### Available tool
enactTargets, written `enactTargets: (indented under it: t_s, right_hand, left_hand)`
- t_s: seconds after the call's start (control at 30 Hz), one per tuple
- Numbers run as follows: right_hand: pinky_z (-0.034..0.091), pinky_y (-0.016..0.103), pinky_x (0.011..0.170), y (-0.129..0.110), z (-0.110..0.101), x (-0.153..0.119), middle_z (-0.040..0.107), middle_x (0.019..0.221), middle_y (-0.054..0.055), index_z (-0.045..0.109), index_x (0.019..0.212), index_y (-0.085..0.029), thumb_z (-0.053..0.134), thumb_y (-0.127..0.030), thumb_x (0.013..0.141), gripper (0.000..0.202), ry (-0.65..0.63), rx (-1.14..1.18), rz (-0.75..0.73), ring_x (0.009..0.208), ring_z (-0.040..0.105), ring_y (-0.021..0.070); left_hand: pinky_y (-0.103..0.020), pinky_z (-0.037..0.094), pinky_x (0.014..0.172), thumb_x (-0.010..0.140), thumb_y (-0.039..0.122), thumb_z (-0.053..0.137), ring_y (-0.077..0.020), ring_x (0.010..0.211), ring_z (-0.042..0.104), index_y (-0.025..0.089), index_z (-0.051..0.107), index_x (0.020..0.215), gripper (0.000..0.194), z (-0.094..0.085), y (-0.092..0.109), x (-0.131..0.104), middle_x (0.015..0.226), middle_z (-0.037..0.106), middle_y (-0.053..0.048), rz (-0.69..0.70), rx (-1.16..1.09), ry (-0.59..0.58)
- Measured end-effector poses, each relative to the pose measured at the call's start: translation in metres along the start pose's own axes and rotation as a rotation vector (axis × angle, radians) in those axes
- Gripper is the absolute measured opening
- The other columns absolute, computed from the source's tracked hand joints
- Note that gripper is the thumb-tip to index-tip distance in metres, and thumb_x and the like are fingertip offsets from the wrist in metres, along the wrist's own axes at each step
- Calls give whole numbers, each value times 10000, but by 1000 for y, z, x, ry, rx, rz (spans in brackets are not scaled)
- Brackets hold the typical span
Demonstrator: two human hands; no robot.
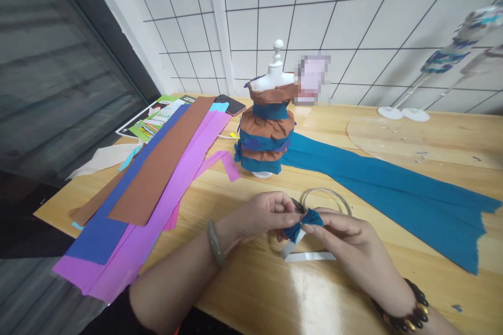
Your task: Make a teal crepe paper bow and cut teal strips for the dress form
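Over the near part of the table, both hands pinch a small pleated piece of teal-blue crepe paper, gathered like a bow. My left hand has its fingers closed on the left side of it. From the right, my right hand grips it between thumb and fingers. A narrow white strip hangs below the paper and bends to the right; where it is fixed is hidden. Beyond the hands stands a small white dress form wrapped in brown and teal crepe paper bands.
Left lie layered crepe paper strips: brown, blue and purple. A long teal crepe sheet spreads right. A clear ring lies behind my hands. Farther back are a phone, leaflets and two white stands.
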State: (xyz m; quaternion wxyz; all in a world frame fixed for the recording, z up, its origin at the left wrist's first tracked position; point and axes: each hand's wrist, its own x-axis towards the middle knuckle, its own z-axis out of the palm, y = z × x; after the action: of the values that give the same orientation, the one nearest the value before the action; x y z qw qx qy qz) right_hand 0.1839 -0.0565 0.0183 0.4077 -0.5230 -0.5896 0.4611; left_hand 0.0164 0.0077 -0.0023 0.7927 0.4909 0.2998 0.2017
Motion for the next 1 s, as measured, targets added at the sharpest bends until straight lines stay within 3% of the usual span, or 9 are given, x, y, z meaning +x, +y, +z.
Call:
enactTargets:
  t_s: [0.17,0.37,0.57,0.67,0.8,1.0]
  right_hand:
    - [498,261,719,0,0,0,694,787,18,727,818,-240,603,-329,773,158,-25,-6,-19,752,622,181]
    - [503,253,691,3,0,0,690,785,26,709,773,-221,599,-327,774,152,-12,-38,-3,786,620,192]
    - [503,293,754,4,0,0,691,886,50,701,803,-217,590,-347,777,173,-1,14,23,851,616,218]
    - [501,274,705,6,1,0,676,795,33,677,728,-214,592,-347,773,164,47,12,30,802,612,203]
    - [497,274,650,8,1,0,651,721,27,659,691,-208,587,-378,768,201,96,-18,34,721,599,190]
    - [485,267,678,8,2,1,657,744,20,645,674,-210,583,-371,771,198,123,-41,36,750,602,188]
  left_hand:
    - [-171,394,464,688,376,664,-58,512,485,134,489,751,306,1,1,0,627,526,21,12,15,10]
    - [-166,373,489,669,338,685,-50,518,470,131,508,749,284,4,4,-1,613,518,33,95,87,107]
    - [-207,416,567,793,399,531,-80,585,509,119,589,795,286,3,7,-3,651,559,-3,209,163,173]
    - [-225,439,625,759,412,573,-102,661,548,122,616,852,308,4,7,-6,742,603,-32,203,200,181]
    - [-230,453,650,716,335,629,-128,728,577,128,632,905,280,12,8,-10,880,639,-64,232,402,194]
    - [-246,456,701,760,196,537,-143,751,589,126,660,843,165,16,10,-10,821,671,-70,463,775,272]
